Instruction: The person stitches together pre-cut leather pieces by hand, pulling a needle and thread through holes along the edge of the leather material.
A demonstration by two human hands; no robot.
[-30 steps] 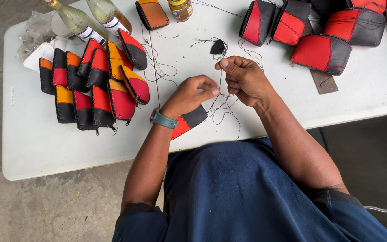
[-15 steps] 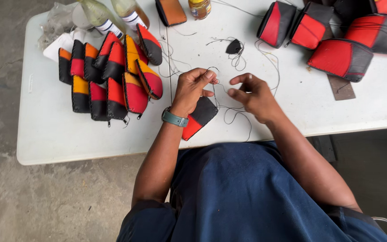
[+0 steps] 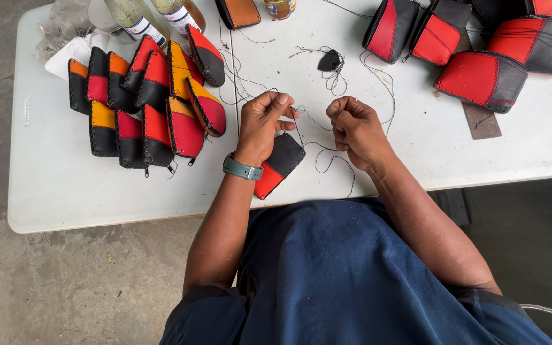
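Hands meet over a white bench (image 3: pixel 65 198) strewn with leatherwork: the left hand (image 3: pixel 262 128), a teal watch (image 3: pixel 243 168) on its wrist, is curled with its fingertips pinched on a dark thread (image 3: pixel 311 121), and rests on a black-and-red leather pouch (image 3: pixel 278 164) lying at the bench's near edge. The right hand (image 3: pixel 356 128), just beside it, is clenched around the same thread, which runs between the two fists and loops loosely across the bench toward a small black leather scrap (image 3: pixel 329 61). To the left lies a heap of finished pouches (image 3: pixel 142 102) in black, red, orange and yellow, packed against one another. Three larger red-and-black pouches (image 3: pixel 480 45) lie at the far right, near a brown leather strip (image 3: pixel 480 121). Bottles (image 3: pixel 142 16) stand along the far edge, beside a brown-and-black pouch (image 3: pixel 241 11). The person wears dark blue clothing and sits close against the bench, above a concrete floor (image 3: pixel 65 287).
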